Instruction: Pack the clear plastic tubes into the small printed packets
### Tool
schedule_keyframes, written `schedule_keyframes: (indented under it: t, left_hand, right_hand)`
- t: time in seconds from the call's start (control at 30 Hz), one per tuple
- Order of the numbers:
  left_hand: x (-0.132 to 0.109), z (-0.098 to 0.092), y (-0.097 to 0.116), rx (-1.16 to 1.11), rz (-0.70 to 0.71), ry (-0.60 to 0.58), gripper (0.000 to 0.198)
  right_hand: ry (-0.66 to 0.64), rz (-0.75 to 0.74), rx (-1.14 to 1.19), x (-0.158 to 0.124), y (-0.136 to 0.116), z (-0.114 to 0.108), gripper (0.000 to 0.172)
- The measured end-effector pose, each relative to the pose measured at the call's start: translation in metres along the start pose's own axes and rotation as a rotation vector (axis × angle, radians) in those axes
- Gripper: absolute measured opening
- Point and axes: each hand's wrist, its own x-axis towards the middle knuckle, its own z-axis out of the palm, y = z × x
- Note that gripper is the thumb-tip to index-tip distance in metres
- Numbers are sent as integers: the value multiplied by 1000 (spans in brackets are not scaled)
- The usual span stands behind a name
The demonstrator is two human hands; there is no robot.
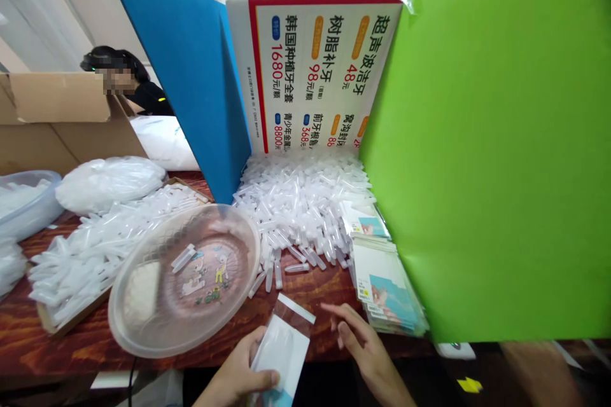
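Note:
My left hand (238, 372) is closed on a small clear plastic bag (282, 346) with a white card inside, held upright at the table's near edge. My right hand (365, 346) hovers just right of the bag, fingers stretched out and apart, holding nothing. Behind the hands lies a big heap of small clear plastic tubes (300, 203). A stack of printed cards in sleeves (386, 286) rests right of my right hand. A clear round plastic dish (186, 276) with two or three tubes in it sits to the left.
A blue panel (191, 70), a printed price board (315, 70) and a green panel (496, 152) wall in the wooden table (305, 296). More tubes fill a tray (90, 248) on the left, beside plastic bags and a cardboard box (62, 117). Another person (128, 79) sits behind.

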Motion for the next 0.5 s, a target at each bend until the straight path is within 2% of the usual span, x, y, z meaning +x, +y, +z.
schedule_keyframes:
  t: [0.13, 0.33, 0.37, 0.4, 0.47, 0.5]
  left_hand:
    - [0, -4, -1, 54, 35, -75, 90]
    - [-7, 0, 12, 121, 37, -120, 91]
    - [-8, -1, 12, 124, 44, -108, 92]
    - [-8, -2, 11, 128, 50, -94, 93]
    - [-9, -7, 6, 135, 53, -61, 98]
    - [-9, -10, 3, 130, 51, -41, 101]
  right_hand:
    - [-230, -48, 170, 2, -8, 18, 56]
    - [-422, -69, 203, 4, -8, 44, 71]
    - [-390, -66, 187, 4, -6, 44, 69]
    - [-301, -56, 167, 5, -3, 44, 65]
    - [-24, -8, 140, 7, 3, 40, 57]
    - [91, 26, 146, 7, 6, 38, 58]
